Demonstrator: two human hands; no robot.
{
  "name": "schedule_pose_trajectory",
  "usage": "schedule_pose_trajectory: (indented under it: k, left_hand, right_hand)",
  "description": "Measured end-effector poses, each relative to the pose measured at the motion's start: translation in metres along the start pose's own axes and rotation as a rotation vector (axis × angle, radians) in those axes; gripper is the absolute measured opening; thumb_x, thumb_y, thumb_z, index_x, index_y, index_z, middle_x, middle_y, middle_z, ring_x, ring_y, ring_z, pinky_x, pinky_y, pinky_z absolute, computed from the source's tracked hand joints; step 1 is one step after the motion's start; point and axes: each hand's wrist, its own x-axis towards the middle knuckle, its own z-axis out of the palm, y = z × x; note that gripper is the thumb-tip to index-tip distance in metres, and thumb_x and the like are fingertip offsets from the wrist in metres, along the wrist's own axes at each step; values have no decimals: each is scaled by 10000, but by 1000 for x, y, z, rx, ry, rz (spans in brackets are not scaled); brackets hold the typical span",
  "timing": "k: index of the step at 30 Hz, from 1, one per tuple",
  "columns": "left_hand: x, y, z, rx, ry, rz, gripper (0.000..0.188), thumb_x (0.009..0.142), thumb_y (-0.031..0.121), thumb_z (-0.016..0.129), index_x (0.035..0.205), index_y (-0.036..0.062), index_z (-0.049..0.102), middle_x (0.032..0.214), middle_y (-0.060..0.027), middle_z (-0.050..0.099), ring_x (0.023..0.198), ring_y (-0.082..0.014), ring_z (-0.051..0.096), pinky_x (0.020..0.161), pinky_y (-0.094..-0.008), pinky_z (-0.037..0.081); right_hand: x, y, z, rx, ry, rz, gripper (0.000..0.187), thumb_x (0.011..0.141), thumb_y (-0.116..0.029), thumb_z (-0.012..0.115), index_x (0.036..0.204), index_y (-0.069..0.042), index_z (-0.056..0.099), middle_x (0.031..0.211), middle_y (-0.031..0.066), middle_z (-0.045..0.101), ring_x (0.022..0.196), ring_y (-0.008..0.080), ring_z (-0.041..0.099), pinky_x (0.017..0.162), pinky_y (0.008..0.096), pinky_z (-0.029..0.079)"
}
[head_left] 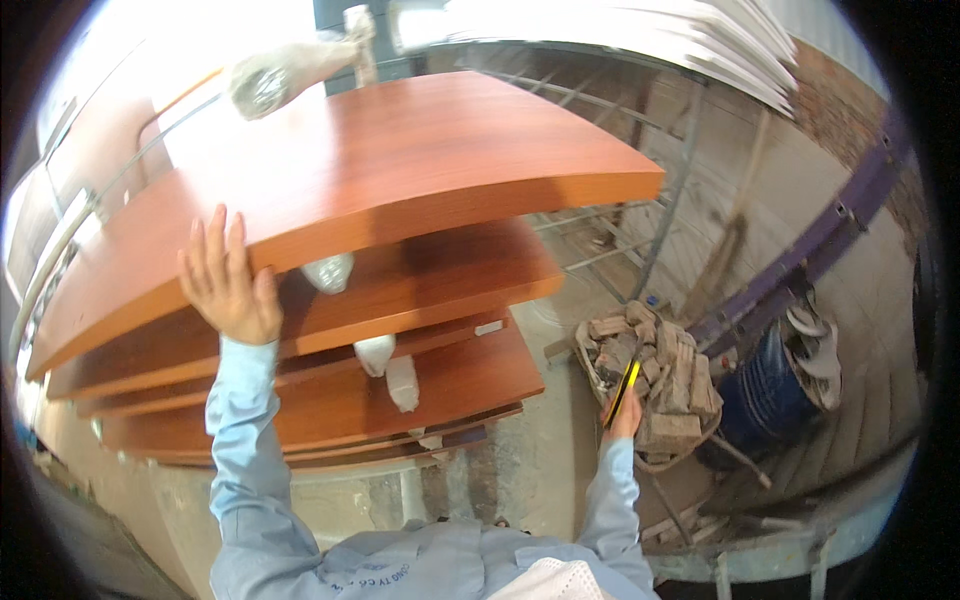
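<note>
My left hand (228,285) lies flat on the near edge of the top wooden panel (400,150), with its fingers stretched out and apart. The panel is thick, reddish-brown and smooth. Below it, more brown panels (440,270) are stacked with gaps. Clear-wrapped pads (330,272) and white wrapped pads (402,383) show between them. My right hand (624,412), held low to the right of the stack, is closed round a yellow and black utility knife (624,392). Its thin dark tip points up and away from me.
Beneath my right hand is a cart (655,465) heaped with broken bricks (680,375). A blue drum (765,390) stands right of it, near a purple metal beam (800,255). White sheets (640,40) lie on a metal rack behind. A plastic-wrapped bundle (275,85) rests at the panel's far side.
</note>
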Motion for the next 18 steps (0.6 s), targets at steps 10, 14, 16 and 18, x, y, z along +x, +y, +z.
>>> schedule_pose_trajectory:
  k: [10,14,16,18]
  left_hand:
    - [-207,149,-63,-938,-621,-10,449,873,158,662,1309,55,642,1392,-175,603,1353,-377,541,1091,-569,431]
    - [-375,209,-115,-1253,-1564,-227,240,987,208,596,1169,75,679,1162,-156,711,1082,-356,674,935,-492,529]
    - [-463,223,-133,-1287,-1771,-306,267,996,255,577,1167,84,691,1141,-145,726,1055,-360,685,913,-508,534]
    - [-545,218,-148,-1402,-1704,-311,298,991,302,570,1172,111,710,1131,-132,739,1036,-354,698,890,-512,541]
  right_hand:
    - [-138,198,-208,-857,-317,764,389,1046,-369,470,924,-51,658,715,109,664,579,222,610,505,393,482]
    - [-178,199,-198,-962,-560,453,416,1045,-436,505,986,-61,673,702,80,658,554,193,581,492,363,460]
    - [-185,191,-179,-994,-690,319,435,1045,-470,523,1017,-65,680,695,66,655,541,179,566,486,349,449]
    - [-192,184,-154,-990,-845,297,458,1044,-504,540,1048,-70,688,688,51,652,529,164,551,479,334,437]
